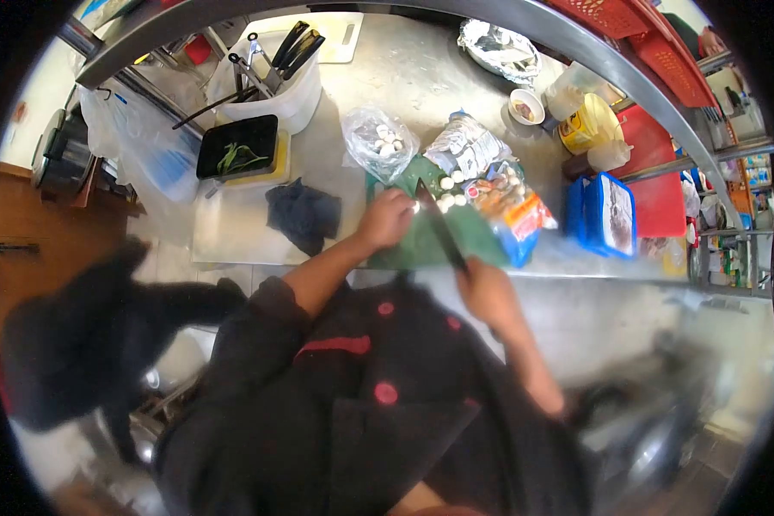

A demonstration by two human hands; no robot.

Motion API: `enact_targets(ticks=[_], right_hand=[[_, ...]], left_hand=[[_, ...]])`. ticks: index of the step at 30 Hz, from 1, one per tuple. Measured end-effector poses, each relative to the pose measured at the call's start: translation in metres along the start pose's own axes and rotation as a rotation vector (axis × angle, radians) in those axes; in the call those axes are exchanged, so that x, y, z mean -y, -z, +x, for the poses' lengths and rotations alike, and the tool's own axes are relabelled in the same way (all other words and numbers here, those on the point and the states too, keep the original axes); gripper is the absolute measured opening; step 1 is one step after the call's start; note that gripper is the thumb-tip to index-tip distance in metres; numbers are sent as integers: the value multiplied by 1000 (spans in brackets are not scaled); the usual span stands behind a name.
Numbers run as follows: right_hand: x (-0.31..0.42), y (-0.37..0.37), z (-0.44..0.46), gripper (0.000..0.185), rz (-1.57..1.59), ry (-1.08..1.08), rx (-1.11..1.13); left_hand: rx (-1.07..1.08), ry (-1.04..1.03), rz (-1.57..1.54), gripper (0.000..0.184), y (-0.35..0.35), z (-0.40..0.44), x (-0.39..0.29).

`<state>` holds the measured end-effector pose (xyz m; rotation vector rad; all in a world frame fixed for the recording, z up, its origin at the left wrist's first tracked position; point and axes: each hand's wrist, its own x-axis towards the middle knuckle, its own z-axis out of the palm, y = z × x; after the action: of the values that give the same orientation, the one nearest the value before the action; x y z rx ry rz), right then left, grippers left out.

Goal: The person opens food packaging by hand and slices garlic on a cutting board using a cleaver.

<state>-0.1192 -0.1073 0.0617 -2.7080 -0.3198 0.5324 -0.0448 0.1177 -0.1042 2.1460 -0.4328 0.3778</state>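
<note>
My right hand (490, 297) is wrapped round the handle of a kitchen knife (441, 230), its blade pointing away from me over a green cutting board (404, 245). Curled at the board's left side, my left hand (387, 219) pinches a small white mushroom, mostly hidden by the fingers, beside the blade. Several white mushrooms (447, 201) lie on the board just right of the knife tip. Beyond my left hand sits a clear plastic bag (378, 142) with more of them inside. Packaged food in an orange and blue bag (520, 219) rests on the board's right part.
A silvery bag (466, 144) lies behind the board. To the left are a dark cloth (304, 215), a black tray (239, 148) with green leaves and a white bin (297, 103) of utensils. A blue container (602, 215) stands right. A metal shelf rail (576, 34) arches overhead.
</note>
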Motion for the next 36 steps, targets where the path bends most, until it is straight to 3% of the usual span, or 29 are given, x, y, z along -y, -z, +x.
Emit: enact_targets(ticks=[13,15,20,22,26,28,31,36], right_hand=[[-12,-23,35,23,-58,92,86],[-30,-64,57,26,36,51,22],[-50,-61,58,29,235,-69,76],[-49,-50,49,30,273,-65,61],[-29,-20,13,29,140,-39,-20],[-23,-15,5,28,124,-56,-16],[-15,-13,-1,26,106,-62,-2],[-10,-15,0,24,41,-57,69]], left_hand=[[-39,-30,-18,13,-5,-4,9],[-14,-27,-4,12,-6,-5,10],[-8,-94,0,11,0,3,-1],[229,36,199,14,1,7,-7],[279,78,251,16,-7,4,-5],[116,113,145,14,-1,8,-13],[44,117,27,12,4,4,-18],[86,48,86,7,-3,0,-10]])
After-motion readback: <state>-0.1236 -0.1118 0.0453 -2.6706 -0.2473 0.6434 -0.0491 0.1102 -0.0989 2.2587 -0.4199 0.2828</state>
